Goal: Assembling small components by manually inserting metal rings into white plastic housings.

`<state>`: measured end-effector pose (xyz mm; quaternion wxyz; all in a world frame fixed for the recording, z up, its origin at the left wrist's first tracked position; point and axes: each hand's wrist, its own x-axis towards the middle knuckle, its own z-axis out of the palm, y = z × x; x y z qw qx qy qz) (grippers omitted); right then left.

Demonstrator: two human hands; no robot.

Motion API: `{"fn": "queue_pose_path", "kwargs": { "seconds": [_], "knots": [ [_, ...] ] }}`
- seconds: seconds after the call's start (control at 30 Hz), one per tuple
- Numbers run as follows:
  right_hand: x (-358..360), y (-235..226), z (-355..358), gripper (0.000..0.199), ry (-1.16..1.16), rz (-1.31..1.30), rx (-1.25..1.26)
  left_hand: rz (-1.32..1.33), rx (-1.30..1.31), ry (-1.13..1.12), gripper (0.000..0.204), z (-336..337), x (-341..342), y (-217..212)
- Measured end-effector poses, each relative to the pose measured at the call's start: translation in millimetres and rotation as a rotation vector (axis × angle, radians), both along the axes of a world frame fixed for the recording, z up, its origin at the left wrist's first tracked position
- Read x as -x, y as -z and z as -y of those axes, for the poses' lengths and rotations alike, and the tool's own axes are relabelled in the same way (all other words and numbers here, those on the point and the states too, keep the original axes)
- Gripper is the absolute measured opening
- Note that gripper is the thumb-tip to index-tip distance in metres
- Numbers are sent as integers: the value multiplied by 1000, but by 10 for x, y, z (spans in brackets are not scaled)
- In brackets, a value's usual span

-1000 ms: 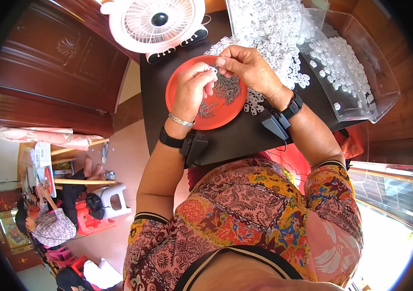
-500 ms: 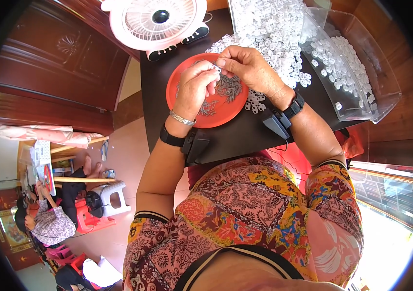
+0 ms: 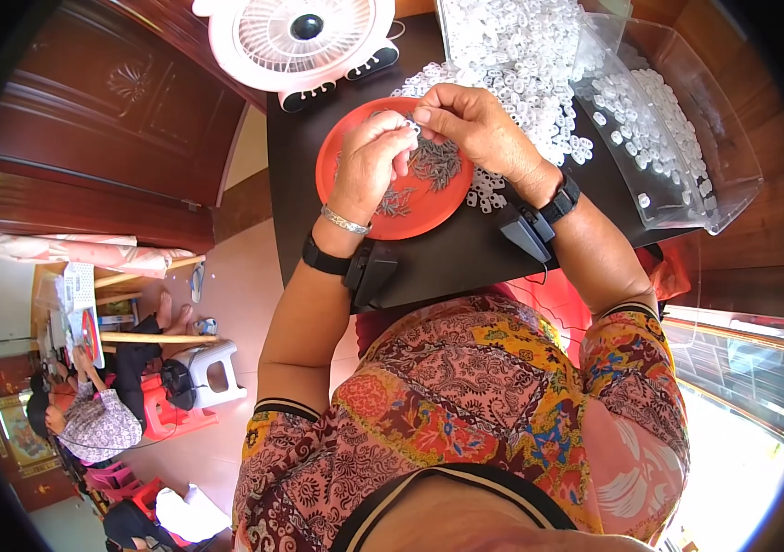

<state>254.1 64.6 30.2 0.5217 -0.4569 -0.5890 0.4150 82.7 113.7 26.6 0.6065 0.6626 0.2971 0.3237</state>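
Over a round red plate [image 3: 429, 213] my two hands meet, fingertips almost touching. My left hand [image 3: 366, 167] is closed in a pinch on a small white plastic piece [image 3: 413, 127] with holes in it. Thumb and forefinger of my right hand [image 3: 476, 131] are pressed together right beside that piece; whatever they grip is too small to make out. Small grey screw-like pins [image 3: 436, 167] lie scattered in the plate beneath. Beyond my right hand spreads a heap of similar white plastic pieces [image 3: 525, 78], some lying close by the plate's right rim.
A clear plastic bin [image 3: 677, 210] with more white pieces stands at the right of the dark table [image 3: 447, 267]. At the far left of the tabletop is a pink and white fan [image 3: 304, 69]. Another person [image 3: 102, 423] sits far left, near plastic stools [image 3: 212, 373].
My hands keep nearly the same pose over the plate, with only tiny finger shifts. The view has moved very slightly.
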Motion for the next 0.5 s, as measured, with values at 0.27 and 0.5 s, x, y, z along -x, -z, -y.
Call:
{"fn": "queue_pose_path", "kwargs": {
  "seconds": [0.27, 0.5],
  "knots": [
    [-5, 24, -6, 21, -26, -1, 7, -44, -5, 22, 21, 28, -1, -27],
    [-6, -23, 47, 17, 2, 96, -29, -19, -44, 16, 18, 70, -39, -11]
  ]
}}
